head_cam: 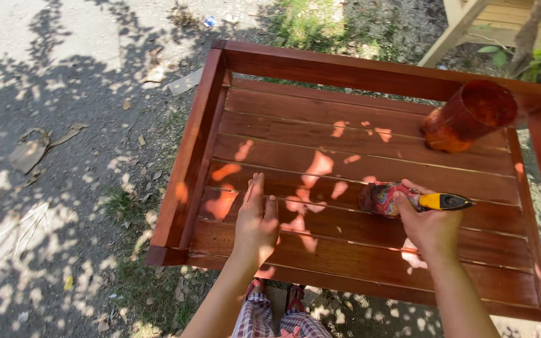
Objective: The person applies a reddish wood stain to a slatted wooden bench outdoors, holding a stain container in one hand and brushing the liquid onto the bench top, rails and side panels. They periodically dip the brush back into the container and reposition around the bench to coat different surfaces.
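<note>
Right hand [430,225] grips paintbrush [408,200]; left hand [257,222] flat on bench slats [345,150]; tilted cup [468,116] beyond.

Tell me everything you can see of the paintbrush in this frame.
The paintbrush has a yellow handle with a dark tip pointing right and a red-stained head pointing left. It lies nearly level, its bristles pressed onto a slat of the reddish-brown wooden bench seat. The right hand grips it around the middle, fingers over the ferrule. Bristle detail is blurred.
</note>
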Available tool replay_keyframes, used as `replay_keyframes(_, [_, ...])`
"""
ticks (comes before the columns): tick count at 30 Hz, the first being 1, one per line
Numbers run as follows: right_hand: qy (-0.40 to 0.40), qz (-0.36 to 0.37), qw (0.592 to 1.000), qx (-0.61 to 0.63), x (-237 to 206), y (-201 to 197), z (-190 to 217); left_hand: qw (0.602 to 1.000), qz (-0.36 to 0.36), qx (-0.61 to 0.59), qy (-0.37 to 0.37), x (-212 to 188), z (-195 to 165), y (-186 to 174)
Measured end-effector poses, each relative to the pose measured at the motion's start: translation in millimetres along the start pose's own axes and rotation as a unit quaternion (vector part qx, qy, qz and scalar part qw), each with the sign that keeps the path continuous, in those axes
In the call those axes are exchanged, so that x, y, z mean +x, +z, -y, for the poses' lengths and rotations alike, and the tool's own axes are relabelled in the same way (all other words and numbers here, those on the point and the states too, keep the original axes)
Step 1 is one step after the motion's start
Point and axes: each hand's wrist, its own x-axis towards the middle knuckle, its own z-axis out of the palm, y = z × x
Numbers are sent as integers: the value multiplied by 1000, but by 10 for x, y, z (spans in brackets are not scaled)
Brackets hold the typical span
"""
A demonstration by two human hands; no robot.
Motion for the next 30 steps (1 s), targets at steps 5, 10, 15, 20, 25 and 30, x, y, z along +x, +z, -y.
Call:
replay_keyframes(5, [22, -54, 998, 4, -15, -729, -619, 998, 51, -12, 33, -57, -175, 280])
replay_keyframes(10, [32, -112, 980, -159, -31, -1310, -925, 996, 81, -7, 36, -77, -270, 399])
replay_keyframes(15, [-61, -143, 926, -344, -101, -1408, -884, 995, 90, -2, 38, -42, -235, 394])
replay_keyframes(20, [-155, -119, 885, -423, -504, -635, -421, 995, 98, -11, 30, 33, -186, 385])
replay_keyframes(25, [-206, -16, 912, -356, -896, 322, 435, 992, 73, -86, 53, 132, -171, 210])
replay_keyframes(30, [-229, 66, 958, -157, -1061, 952, 1216, 994, 25, -20, 106, 219, -220, -175])
